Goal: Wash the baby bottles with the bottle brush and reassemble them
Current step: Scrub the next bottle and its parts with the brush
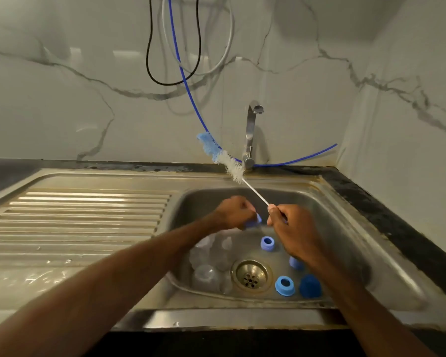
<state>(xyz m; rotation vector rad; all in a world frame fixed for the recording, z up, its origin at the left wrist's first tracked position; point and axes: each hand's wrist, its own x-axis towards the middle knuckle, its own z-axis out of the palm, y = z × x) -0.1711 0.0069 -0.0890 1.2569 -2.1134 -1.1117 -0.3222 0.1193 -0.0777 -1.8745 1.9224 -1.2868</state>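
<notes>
Sink, front edge: blue collars and clear bottles laid loose around drain. Mid-basin: blue ring gripped by left hand; bottle brush held by right hand at wire end, bristles raised toward rear-edge tap. Risk: tap likely struck, ring dropped

1. Wall: glossy white marble-look panels with grey veins; side wall meets it at a corner on the right.
2. Counter: dark speckled stone, grimy seam along the wall.
3. Sink: steel, basin on the right, ribbed drainboard on the left, round drain.
4. Tap: chrome, upright behind the basin.
5. Black cable and white hose hang in loops; blue hose runs down behind the tap.
6. Light: dim, soft reflections on the wall.
</notes>
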